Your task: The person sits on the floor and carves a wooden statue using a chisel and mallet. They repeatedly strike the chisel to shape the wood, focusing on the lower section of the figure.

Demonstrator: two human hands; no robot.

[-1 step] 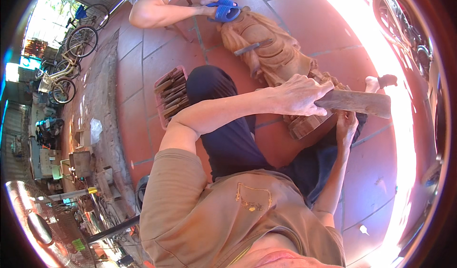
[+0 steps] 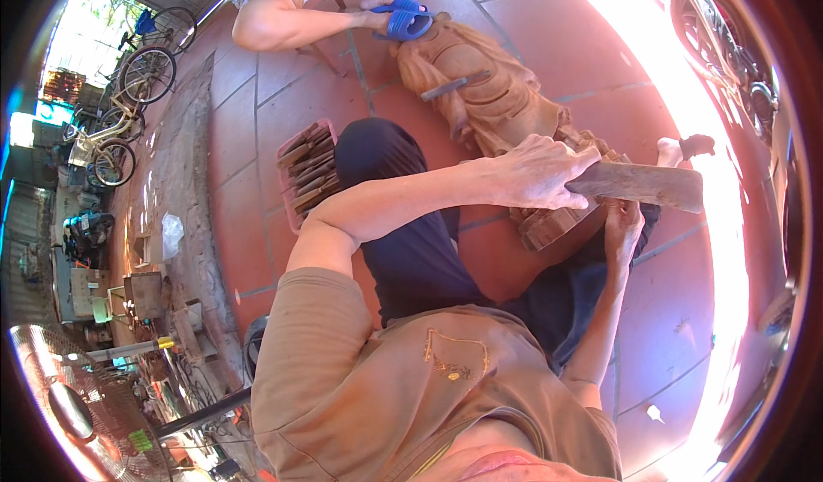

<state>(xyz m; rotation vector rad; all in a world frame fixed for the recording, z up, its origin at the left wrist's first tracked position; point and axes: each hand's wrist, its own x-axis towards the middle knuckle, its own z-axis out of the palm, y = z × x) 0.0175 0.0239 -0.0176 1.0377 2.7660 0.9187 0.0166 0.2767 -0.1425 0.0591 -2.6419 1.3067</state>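
Note:
My left hand (image 2: 536, 173) is closed round the handle of a flat wooden mallet (image 2: 647, 185), whose broad blade points right. Below that blade, my right hand (image 2: 624, 221) is closed near the base of a carved wooden statue (image 2: 489, 118). The mallet covers part of its fingers, and what they hold cannot be made out. The statue lies on its back, slanting from my legs toward the far side, with robe folds and a rounded belly. A chisel-like tool (image 2: 454, 86) rests across it.
A pink basket (image 2: 289, 203) of wooden-handled tools stands by my left knee. Beyond the statue, a seated person's foot in a blue slipper (image 2: 407, 23) touches its far end. Bicycles (image 2: 120, 122) and a fan (image 2: 86, 405) stand left; a motorbike (image 2: 729, 45) stands far right.

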